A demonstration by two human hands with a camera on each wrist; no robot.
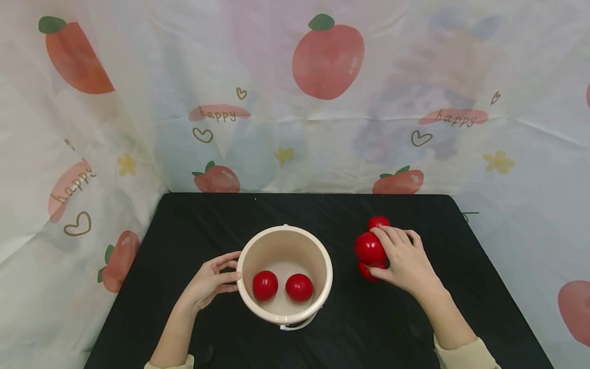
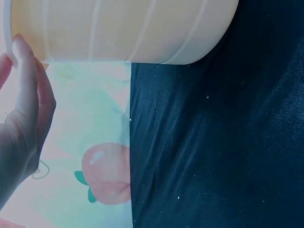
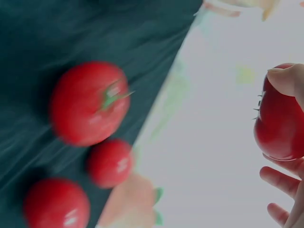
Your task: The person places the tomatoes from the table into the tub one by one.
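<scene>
With my right hand (image 1: 405, 260) gripping a tomato (image 3: 279, 121), I have the bucket (image 1: 286, 246) off to its left, mouth upward, my left hand (image 1: 209, 282) pinching its rim (image 1: 329, 277).

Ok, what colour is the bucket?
Cream; the bucket shows best in the head view.

The wrist views' edges cut off the bucket (image 2: 123, 31) and held tomato (image 3: 281, 126).
</scene>
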